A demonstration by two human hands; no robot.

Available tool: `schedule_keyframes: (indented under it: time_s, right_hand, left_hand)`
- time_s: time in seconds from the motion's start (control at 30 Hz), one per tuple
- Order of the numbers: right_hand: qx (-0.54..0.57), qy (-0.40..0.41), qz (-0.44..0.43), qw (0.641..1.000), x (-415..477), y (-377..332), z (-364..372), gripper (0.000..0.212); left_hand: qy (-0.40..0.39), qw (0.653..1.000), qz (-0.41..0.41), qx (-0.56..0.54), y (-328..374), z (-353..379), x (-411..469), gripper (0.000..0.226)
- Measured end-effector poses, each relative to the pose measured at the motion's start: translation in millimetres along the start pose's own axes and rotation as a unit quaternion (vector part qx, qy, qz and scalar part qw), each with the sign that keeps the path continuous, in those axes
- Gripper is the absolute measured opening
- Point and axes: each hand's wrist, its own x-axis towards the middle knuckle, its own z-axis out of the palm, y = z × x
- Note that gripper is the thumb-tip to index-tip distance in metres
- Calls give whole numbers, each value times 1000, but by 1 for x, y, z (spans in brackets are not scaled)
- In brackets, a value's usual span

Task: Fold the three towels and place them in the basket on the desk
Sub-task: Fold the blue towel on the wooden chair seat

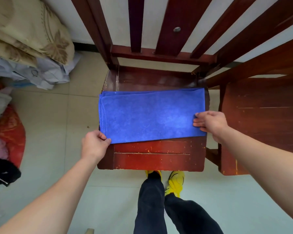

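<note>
**Towel folded flat on chair seat, both hands at its near corners**

Towel under inspection: one blue microfibre towel [150, 115], folded into a long rectangle with layered edges visible along its 9 o'clock side. It lies flat across the seat of a dark red wooden slat-back chair [152, 157], its long axis running 9 to 3 o'clock, slightly skewed so the right end sits a little farther from the viewer. A strip of bare seat shows at 6 o'clock of the towel and another at 12 o'clock.

Left hand [95, 144]: at the towel's 7 o'clock corner, thumb and forefinger closed in a pinch on the fabric edge, remaining fingers curled under.

Right hand [210, 123]: at the towel's 4 o'clock corner, fingers nearly straight and together, lying on top of the cloth, with the thumb apart above them. Whether it grips the corner or only presses on it cannot be told.

Surroundings: a second dark red wooden chair [260, 115] stands just beside the first at 3 o'clock. Beige bedding with a leaf pattern [27, 27] is piled at 10 o'clock on the pale tiled floor [57, 124]. Yellow shoes [175, 183] and dark trousers [152, 208] appear at 6 o'clock.
</note>
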Motion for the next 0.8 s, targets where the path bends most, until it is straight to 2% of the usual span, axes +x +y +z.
schedule_keyframes:
  time_s: [0.07,0.13,0.2,0.23,0.3,0.4,0.47,0.57,0.7,0.8]
  right_hand:
    - [-63,74,-18,995,3,11,-18,10]
    - [-117,126,-55,984,3,10,-25,11]
    - [-126,130,-89,979,4,7,-21,10]
    - [-128,115,-95,980,5,6,-16,17]
    - [-141,94,-93,981,10,6,-9,33]
    - [-187,79,-100,974,18,10,-2,34]
    - [-175,57,-103,978,23,12,-1,24]
    - [-84,9,-95,992,31,19,-3,13]
    - [10,-17,-105,994,35,25,-20,18]
    - [42,-30,-100,994,34,25,-43,16]
  left_hand:
    - [56,993,70,79,13,-1,-14,7]
    - [82,966,194,149,37,8,-27,9]
    - [58,920,334,196,66,26,-38,19]
    - [34,893,391,222,81,37,-39,27]
    - [-16,839,451,306,106,60,-38,53]
    - [-26,803,421,420,125,82,-24,101]
    - [-9,796,398,455,123,89,-15,120]
    - [10,796,383,469,121,89,-9,137]
    - [-1,789,373,488,126,99,-19,152]
    - [2,792,366,489,133,120,-35,154]
